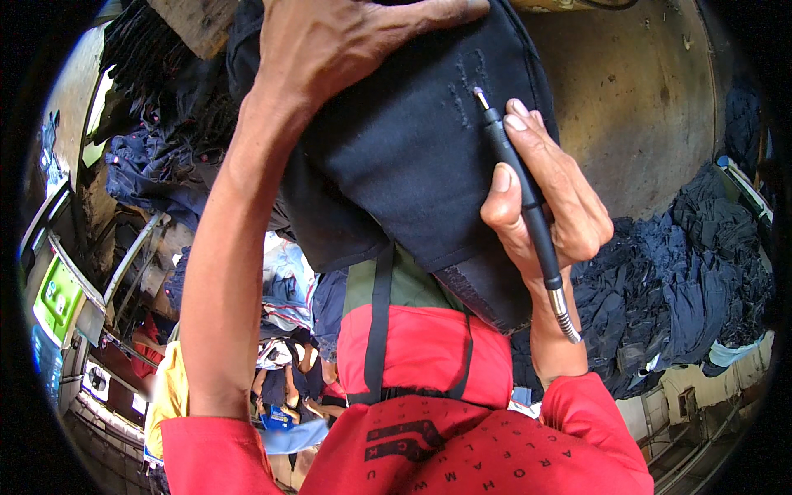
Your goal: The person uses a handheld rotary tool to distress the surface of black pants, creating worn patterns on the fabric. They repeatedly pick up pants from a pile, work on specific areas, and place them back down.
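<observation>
Dark navy or black trousers (396,165) lie stretched over a rounded form in front of me. Rough, frayed scuff marks (462,95) show on the cloth at its upper right. Between thumb and fingers, my right hand (569,198) grips a slim black rotary tool handpiece (528,186) like a pen. Its small pale tip points up-left and is at or just over the scuffs; I cannot tell whether it touches. My left hand (330,41) lies flat on the cloth at the top, thumb stretched right; its other fingertips are out of the picture.
Heaps of dark garments (660,280) lie at the right, and more dark clothes (157,165) pile up at the left. A worn brown board (627,99) stands behind the form. A green tray-like item (59,301) is at far left. Other people (289,384) are partly visible below.
</observation>
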`<state>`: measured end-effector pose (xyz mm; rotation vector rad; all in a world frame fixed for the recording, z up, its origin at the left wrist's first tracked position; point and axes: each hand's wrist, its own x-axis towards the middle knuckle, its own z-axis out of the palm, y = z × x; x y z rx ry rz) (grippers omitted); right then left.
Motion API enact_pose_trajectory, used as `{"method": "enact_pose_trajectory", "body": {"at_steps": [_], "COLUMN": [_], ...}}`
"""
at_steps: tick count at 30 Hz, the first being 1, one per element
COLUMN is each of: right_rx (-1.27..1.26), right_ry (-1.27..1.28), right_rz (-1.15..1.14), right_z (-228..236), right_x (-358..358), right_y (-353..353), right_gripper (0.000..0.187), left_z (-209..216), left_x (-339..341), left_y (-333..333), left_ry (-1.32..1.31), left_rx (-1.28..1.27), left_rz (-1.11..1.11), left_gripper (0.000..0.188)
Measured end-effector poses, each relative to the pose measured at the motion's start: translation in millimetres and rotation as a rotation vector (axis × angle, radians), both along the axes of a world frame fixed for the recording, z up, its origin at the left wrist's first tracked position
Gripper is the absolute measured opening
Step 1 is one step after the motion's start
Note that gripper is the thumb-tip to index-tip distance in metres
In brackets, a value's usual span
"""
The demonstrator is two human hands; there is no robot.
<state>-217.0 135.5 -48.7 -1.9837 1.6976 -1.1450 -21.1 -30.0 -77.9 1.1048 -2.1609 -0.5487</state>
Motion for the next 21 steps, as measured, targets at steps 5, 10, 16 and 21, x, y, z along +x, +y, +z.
{"method": "enact_pose_trajectory", "body": {"at_steps": [5,10,16,21], "right_rx": [0.003,0.016,0.042,0.033], "right_ry": [0.01,0.003,-0.008,-0.075], "right_rz": [-0.037,-0.031,-0.013,0.005], "right_z": [1,0,1,1], "right_x": [2,-1,-3,-4], "right_y": [5,13,24,24], "right_gripper": [0.028,0.03,0.032,0.032], "left_z": [0,-1,0,2], "left_x": [0,1,1,0], "left_y": [0,0,0,0], "left_ry": [-0.003,0.003,-0.021,-0.007], "left_rx": [0.001,0.027,0.006,0.01], "left_rz": [-0.001,0.008,0.001,-0.004], "left_gripper": [0.029,0.029,0.028,0.028]}}
